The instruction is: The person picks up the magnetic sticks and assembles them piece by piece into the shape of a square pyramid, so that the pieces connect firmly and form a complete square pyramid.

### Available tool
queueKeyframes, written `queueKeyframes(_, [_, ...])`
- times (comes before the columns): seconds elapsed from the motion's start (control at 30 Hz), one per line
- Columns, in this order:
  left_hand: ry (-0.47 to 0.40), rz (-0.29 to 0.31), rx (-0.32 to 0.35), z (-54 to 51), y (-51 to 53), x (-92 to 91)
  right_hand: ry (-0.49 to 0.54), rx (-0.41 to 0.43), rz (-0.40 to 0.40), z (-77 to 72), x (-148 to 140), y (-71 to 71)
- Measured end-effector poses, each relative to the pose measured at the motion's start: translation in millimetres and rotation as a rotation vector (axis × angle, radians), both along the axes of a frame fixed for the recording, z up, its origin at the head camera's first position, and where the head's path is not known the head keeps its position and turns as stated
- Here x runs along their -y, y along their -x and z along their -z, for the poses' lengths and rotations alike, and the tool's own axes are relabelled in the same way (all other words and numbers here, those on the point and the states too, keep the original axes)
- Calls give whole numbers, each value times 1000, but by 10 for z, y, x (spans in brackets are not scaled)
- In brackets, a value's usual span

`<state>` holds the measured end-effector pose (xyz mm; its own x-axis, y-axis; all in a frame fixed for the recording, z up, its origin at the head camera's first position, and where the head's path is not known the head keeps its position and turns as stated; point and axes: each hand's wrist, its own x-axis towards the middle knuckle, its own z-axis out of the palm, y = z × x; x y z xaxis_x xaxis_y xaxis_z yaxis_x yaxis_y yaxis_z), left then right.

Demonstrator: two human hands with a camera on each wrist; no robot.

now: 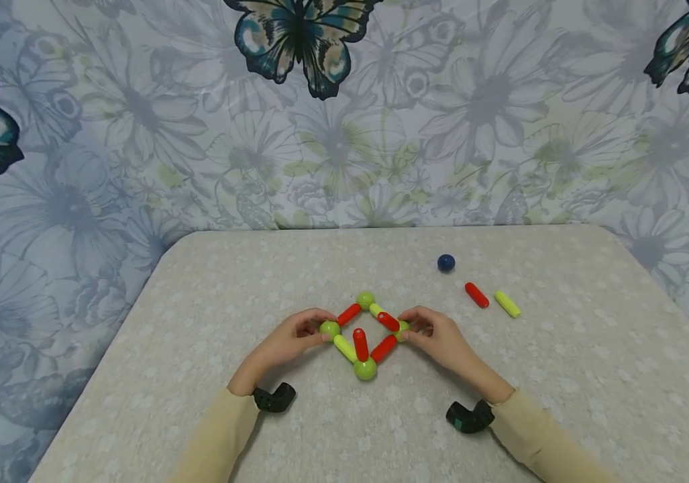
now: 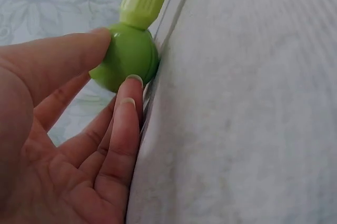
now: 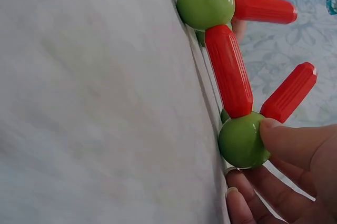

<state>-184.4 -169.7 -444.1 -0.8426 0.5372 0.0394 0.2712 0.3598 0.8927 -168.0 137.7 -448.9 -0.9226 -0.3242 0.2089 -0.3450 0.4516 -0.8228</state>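
Lying on the pale patterned bench (image 1: pixel 296 443), on the near-left side of the glossy dark blue ball (image 1: pixel 446 263), a four-sided frame (image 1: pixel 360 345) of shiny green balls (image 1: pixel 365 300) and ribbed rods (image 1: pixel 349 314) in red and yellow-green, seemingly plastic, is held at two corners. Each piece is judged light and stiff; the smooth balls may be slippery and the joints are probably the weak points, so the frame is best gripped by its corner balls, with the two raised red rods (image 1: pixel 388 321) avoided. The left corner ball (image 1: pixel 330 329) is pinched between thumb and fingers of the left hand (image 1: pixel 292 335); the right corner ball (image 1: pixel 403 331) is pinched likewise by the right hand (image 1: pixel 441 339). Both forearms (image 1: pixel 214 436) are angled inward, with the hands set low at the bench. On the near-right side of the blue ball, a loose red rod (image 1: pixel 477 295) and a loose yellow-green rod (image 1: pixel 508 304) are seen.
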Motion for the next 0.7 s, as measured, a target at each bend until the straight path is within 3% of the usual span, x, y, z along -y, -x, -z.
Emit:
queueKeyframes(0.17, [-24, 19, 21, -117, -87, -18, -1, 19, 6, -10, -4, 176])
queueKeyframes(0.33, [-20, 61, 4, -229, -137, -37, -9, 94, 24, -26, 62, 354])
queueKeyframes(0.53, [-38, 94, 3, -72, -89, -24, -13, 116, 7, -36, 187, 543])
queueKeyframes(0.7, [-72, 111, 27, 7, -70, -18, -3, 85, 3, -31, 231, 587])
